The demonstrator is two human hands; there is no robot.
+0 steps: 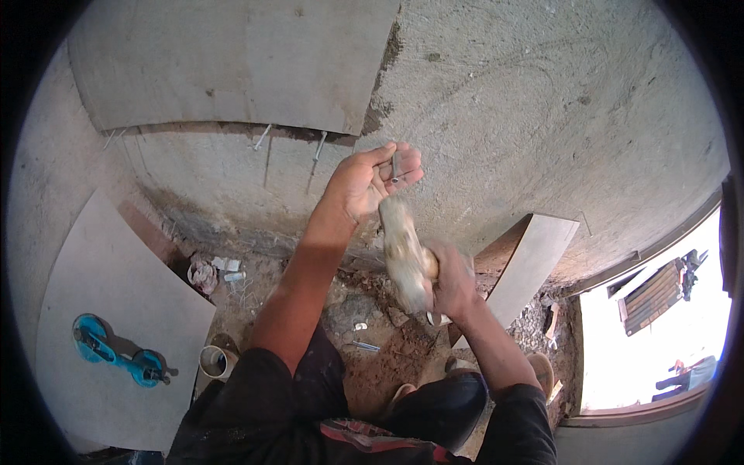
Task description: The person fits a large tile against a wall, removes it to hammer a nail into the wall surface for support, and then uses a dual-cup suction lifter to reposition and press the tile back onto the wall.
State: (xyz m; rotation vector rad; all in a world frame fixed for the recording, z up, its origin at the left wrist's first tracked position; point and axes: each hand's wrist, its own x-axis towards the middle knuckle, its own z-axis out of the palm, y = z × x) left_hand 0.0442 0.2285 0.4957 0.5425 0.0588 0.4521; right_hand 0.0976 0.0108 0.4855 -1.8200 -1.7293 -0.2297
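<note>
L hand (370,177) w/ fingers half-curled, pinching nail (395,167) nr wall (496,116); R hand (453,280) fingers closed rnd handle of blurred mallet (401,252)

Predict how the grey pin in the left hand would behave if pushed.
The grey pin in the left hand is probably stiff, as its shaft looks straight and metallic. It may roll, being slim and rod-like. Thinner than a finger, it is likely light.
</note>
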